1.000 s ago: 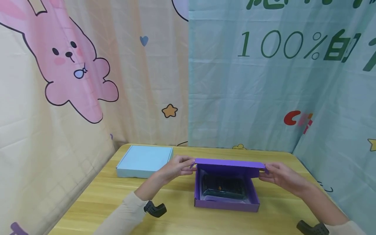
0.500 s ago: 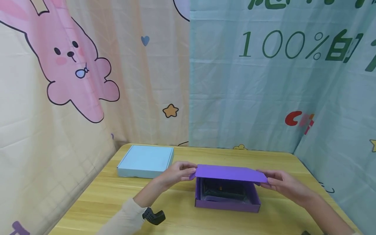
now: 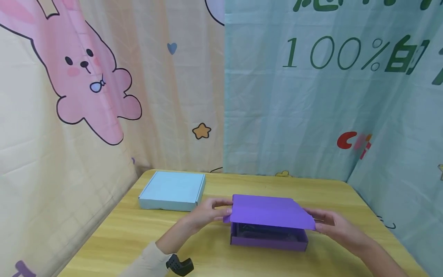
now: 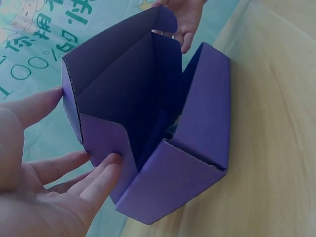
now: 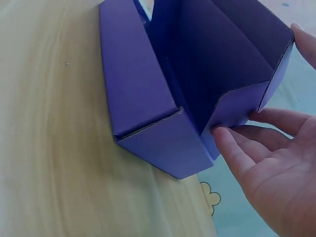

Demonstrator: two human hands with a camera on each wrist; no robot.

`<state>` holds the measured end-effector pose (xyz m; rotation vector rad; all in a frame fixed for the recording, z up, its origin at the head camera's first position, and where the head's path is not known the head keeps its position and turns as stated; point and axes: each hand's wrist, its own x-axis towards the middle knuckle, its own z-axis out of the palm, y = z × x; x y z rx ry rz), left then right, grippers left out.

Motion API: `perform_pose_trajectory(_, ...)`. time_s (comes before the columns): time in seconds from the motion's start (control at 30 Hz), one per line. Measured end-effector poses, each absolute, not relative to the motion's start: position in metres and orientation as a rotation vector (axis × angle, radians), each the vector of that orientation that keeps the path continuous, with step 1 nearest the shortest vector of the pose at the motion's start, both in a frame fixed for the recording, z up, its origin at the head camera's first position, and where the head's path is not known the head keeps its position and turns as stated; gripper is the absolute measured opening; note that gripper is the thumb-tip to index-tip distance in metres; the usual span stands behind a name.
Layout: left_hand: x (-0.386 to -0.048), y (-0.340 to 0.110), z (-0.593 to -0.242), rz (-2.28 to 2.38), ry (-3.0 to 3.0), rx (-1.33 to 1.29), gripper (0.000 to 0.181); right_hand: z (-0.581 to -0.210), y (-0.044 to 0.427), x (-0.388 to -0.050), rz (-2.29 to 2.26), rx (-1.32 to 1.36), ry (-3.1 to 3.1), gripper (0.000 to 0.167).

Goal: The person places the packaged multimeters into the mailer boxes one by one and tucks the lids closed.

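A purple cardboard box stands on the table with its lid tilted partway down over the opening. My left hand holds the lid's left edge; in the left wrist view the thumb touches the front flap's corner and fingertips press the side flap. At the opposite edge, my right hand holds the lid likewise, fingertips on its other side flap. Through the narrowed gap shows a dark item in clear wrapping, mostly hidden by the lid.
A closed light blue box lies at the back left of the wooden table, behind my left hand. Printed curtains hang close around the table's back and sides.
Both hands have swung the purple lid forward and down, from nearly upright to slanting over the box. The dark item inside has become mostly covered. The blue box has stayed put.
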<state>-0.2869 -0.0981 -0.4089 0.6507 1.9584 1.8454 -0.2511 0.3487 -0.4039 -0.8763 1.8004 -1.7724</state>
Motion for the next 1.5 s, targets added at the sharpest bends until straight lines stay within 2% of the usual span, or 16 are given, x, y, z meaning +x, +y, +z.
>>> perform_pose_trajectory(0.53, -0.277, -0.1, -0.428, 1.825, 2.025, 0.673, 0.052, -0.419, 0.347, -0.245, -1.672, -0.591, 2.103, 0.056)
perform_pose_trajectory(0.83, -0.271, -0.091, -0.432, 1.8, 2.136, 0.569, 0.043, -0.419, 0.336, -0.247, -1.557, -0.375, 2.402, 0.057)
perform_pose_trajectory(1.33, -0.269, -0.086, -0.438, 1.81, 2.173, 0.552, 0.036, -0.427, 0.333, -0.245, -1.597, -0.435, 2.402, 0.055)
perform_pose_trajectory(1.5, -0.269, -0.084, -0.444, 1.817, 2.152, 0.526, 0.041, -0.431, 0.332, -0.244, -1.594, -0.493, 2.417, 0.058)
